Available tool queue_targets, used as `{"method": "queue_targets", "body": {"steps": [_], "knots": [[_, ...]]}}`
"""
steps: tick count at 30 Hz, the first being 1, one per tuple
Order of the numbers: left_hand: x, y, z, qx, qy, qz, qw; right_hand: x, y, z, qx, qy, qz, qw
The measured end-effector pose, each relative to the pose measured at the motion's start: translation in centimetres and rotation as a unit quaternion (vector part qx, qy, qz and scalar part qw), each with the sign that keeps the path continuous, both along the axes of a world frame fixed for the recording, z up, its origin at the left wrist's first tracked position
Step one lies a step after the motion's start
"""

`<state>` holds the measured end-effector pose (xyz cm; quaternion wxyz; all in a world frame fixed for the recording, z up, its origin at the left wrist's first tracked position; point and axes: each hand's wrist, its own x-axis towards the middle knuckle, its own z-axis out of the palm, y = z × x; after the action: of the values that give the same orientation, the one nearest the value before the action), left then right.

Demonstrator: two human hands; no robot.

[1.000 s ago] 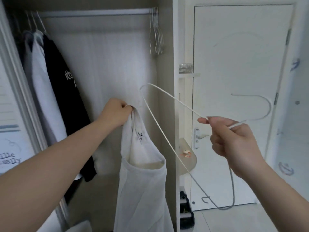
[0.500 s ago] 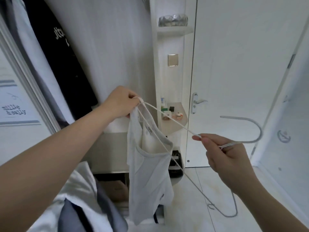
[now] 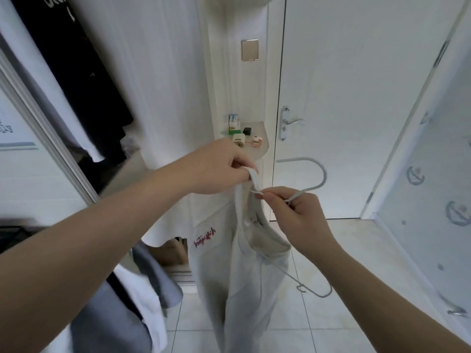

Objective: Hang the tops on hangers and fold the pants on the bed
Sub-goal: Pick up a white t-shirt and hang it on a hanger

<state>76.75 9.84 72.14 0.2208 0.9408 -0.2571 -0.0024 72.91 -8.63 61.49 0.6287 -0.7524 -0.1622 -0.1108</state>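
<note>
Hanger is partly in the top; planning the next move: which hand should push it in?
Right. The right hand grips the hanger by its neck; the left hand holds the top up by its strap.

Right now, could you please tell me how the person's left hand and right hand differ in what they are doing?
The left hand holds the strap of the white top; the right hand grips the wire hanger below its hook. The left hand is higher, the right hand lower. Both hold something with curled fingers.
</note>
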Motion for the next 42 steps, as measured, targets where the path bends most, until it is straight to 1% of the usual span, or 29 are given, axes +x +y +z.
{"method": "queue_targets", "body": {"steps": [1, 2, 4, 6, 9, 11, 14, 16, 18, 21, 23, 25, 28, 30, 32, 35, 38, 40, 42], "knots": [[-0.2, 0.0, -0.6, 0.011, 0.004, -0.014, 1.0, -0.3, -0.5, -0.2, 0.015, -0.005, 0.005, 1.0], [-0.2, 0.2, -1.2, 0.038, -0.011, -0.023, 0.999, -0.5, -1.0, -0.3, 0.026, -0.011, 0.007, 1.0], [-0.5, 1.1, -2.0, 0.129, -0.057, -0.023, 0.99, -0.9, -2.0, -0.3, 0.043, -0.015, 0.008, 0.999], [-1.2, 2.0, -2.6, 0.192, -0.067, -0.028, 0.979, -0.9, -2.9, -0.4, 0.07, 0.008, 0.001, 0.998], [-2.9, 1.5, -4.5, 0.25, -0.099, -0.02, 0.963, -0.9, -3.7, -0.9, 0.098, 0.045, 0.013, 0.994], [-4.2, 0.0, -6.2, 0.255, -0.108, -0.02, 0.961, -1.0, -3.1, -1.2, 0.103, 0.05, 0.043, 0.992], [-4.8, -1.7, -7.8, 0.224, -0.113, -0.017, 0.968, -0.9, -2.1, -1.5, 0.072, 0.059, 0.053, 0.994], [-4.4, -1.5, -8.7, 0.206, -0.103, -0.008, 0.973, -0.7, -2.3, -1.9, 0.055, 0.068, 0.033, 0.996], [-4.3, -0.8, -9.9, 0.167, -0.09, 0.001, 0.982, -0.8, -3.1, -2.9, 0.042, 0.051, 0.003, 0.998], [-4.6, 0.5, -12.2, 0.032, -0.077, 0.055, 0.995, -1.7, -4.6, -5.6, 0.009, -0.001, -0.09, 0.996], [-5.2, 1.2, -13.5, -0.063, -0.073, 0.094, 0.991, -2.7, -5.0, -7.6, -0.017, -0.011, -0.116, 0.993], [-6.1, 1.5, -14.7, -0.125, -0.076, 0.128, 0.981, -3.5, -4.5, -9.4, -0.039, 0.009, -0.082, 0.996], [-7.6, 1.3, -16.4, -0.185, -0.088, 0.193, 0.96, -4.1, -2.7, -11.2, -0.093, 0.075, 0.043, 0.992], [-8.3, 1.0, -17.4, -0.203, -0.083, 0.212, 0.952, -3.9, -1.5, -12.4, -0.157, 0.12, 0.097, 0.975], [-8.6, 0.9, -18.1, -0.201, -0.07, 0.218, 0.952, -3.4, -0.8, -13.1, -0.207, 0.132, 0.094, 0.965], [-8.7, 1.2, -18.7, -0.208, -0.06, 0.229, 0.949, -2.8, -0.6, -13.7, -0.216, 0.112, 0.071, 0.967], [-8.9, 1.5, -19.2, -0.203, -0.045, 0.225, 0.952, -2.5, -1.0, -14.5, -0.204, 0.157, 0.148, 0.955], [-8.9, 1.7, -19.8, -0.193, -0.03, 0.222, 0.955, -2.3, -1.3, -15.7, -0.241, 0.176, 0.184, 0.936], [-8.9, 2.2, -20.3, -0.192, -0.018, 0.228, 0.954, -1.7, -1.6, -17.2, -0.31, 0.154, 0.177, 0.921]]}}
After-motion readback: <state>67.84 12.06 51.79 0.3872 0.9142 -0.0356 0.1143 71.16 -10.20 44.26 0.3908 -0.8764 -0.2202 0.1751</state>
